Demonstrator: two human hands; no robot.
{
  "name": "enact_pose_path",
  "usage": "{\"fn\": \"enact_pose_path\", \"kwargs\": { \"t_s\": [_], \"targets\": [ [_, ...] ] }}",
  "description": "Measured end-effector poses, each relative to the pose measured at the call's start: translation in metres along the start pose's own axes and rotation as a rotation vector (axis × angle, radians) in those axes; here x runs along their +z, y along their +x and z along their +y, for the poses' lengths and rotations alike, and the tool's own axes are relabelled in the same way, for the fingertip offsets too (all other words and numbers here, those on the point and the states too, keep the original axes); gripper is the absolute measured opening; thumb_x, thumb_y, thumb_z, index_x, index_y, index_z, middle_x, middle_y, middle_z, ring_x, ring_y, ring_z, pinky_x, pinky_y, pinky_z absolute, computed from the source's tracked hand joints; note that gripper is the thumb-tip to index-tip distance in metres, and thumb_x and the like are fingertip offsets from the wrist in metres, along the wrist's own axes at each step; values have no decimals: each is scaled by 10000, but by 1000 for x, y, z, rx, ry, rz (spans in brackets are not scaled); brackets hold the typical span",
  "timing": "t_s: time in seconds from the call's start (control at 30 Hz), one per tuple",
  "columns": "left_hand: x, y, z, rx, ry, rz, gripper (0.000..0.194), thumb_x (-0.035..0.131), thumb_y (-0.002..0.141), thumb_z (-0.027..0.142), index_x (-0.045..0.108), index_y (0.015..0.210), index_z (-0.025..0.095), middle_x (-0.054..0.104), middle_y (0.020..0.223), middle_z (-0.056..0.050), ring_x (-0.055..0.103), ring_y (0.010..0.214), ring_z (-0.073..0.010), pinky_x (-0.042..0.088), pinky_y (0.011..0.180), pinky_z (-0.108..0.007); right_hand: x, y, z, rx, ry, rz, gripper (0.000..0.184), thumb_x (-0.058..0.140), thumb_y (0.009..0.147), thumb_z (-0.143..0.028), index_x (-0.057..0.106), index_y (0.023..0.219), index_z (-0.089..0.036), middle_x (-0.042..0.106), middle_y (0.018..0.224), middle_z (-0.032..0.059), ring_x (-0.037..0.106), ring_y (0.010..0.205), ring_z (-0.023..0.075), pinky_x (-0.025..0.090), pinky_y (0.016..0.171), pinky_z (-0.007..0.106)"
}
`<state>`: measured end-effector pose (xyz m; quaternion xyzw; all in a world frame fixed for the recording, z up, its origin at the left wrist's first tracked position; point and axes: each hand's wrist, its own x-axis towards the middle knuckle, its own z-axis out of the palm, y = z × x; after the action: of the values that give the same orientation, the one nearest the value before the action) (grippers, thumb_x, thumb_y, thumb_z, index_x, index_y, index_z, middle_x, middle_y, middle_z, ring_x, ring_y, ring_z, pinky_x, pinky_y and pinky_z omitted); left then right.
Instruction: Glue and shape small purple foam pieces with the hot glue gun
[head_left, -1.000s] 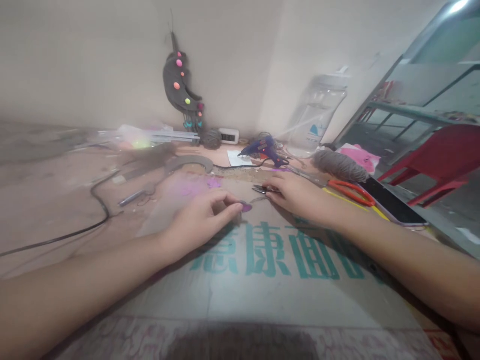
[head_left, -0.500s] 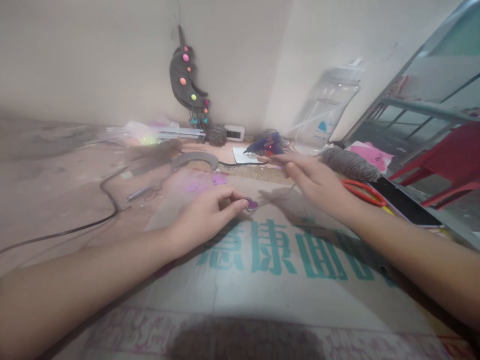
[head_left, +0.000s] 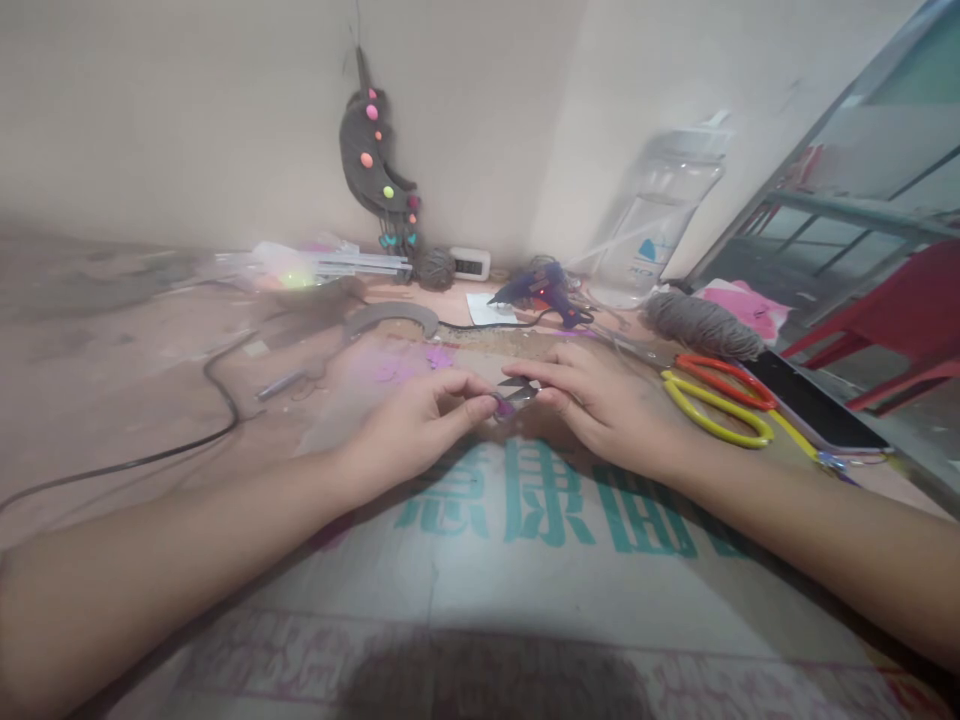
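My left hand [head_left: 431, 425] is pinched on a small purple piece [head_left: 504, 407] with a grey edge, held low over the printed sheet. Close by on the right, my right hand [head_left: 592, 400] is closed on small thread snips [head_left: 517, 388], their dark blades parted and touching or very near the purple piece. Most of the snips is hidden by my fingers. Beyond both hands, a dark blue glue gun [head_left: 536, 292] rests on a white paper [head_left: 489, 310].
Right of my right hand lie red-and-yellow-handled scissors [head_left: 720, 405], a phone [head_left: 814, 400] and a grey yarn skein [head_left: 705, 325]. A water bottle [head_left: 649, 220] stands by the wall. Purple scraps [head_left: 439, 357], a grey curved piece [head_left: 394, 315] and a black cord [head_left: 217, 400] lie leftward.
My right hand has come down and left to the purple piece, bringing the snips' blades into view. The strand stretched between my hands no longer shows. My left hand has barely moved.
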<state>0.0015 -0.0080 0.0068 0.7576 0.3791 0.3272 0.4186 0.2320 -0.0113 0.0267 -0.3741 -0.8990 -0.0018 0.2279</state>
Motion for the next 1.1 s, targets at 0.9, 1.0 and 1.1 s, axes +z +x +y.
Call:
{"fn": "enact_pose_path", "kwargs": {
  "t_s": [0.9, 1.0, 1.1],
  "targets": [
    [0, 0, -1, -26, 11, -43, 279, 525, 911, 430, 649, 890, 181, 715, 856, -20, 660, 796, -169, 501, 727, -276, 9, 0, 6, -22, 168, -18, 361, 400, 996, -341, 658, 1223, -229, 616, 932, 77, 563, 897, 207, 458, 811, 369],
    [0, 0, -1, -30, -7, -49, 277, 530, 908, 433, 646, 897, 181, 722, 858, -21, 671, 801, -173, 507, 728, -278, 9, 0, 6, -23, 164, -7, 346, 414, 993, -325, 666, 1209, -225, 628, 923, 77, 569, 886, 206, 460, 799, 366],
    [1, 0, -1, -42, -64, -67, 270, 538, 907, 435, 634, 905, 183, 734, 866, -20, 689, 818, -172, 514, 750, -278, 8, 0, 4, -21, 174, -2, 335, 420, 994, -334, 684, 1172, -229, 640, 903, 70, 580, 877, 200, 466, 792, 354]
  ]
}}
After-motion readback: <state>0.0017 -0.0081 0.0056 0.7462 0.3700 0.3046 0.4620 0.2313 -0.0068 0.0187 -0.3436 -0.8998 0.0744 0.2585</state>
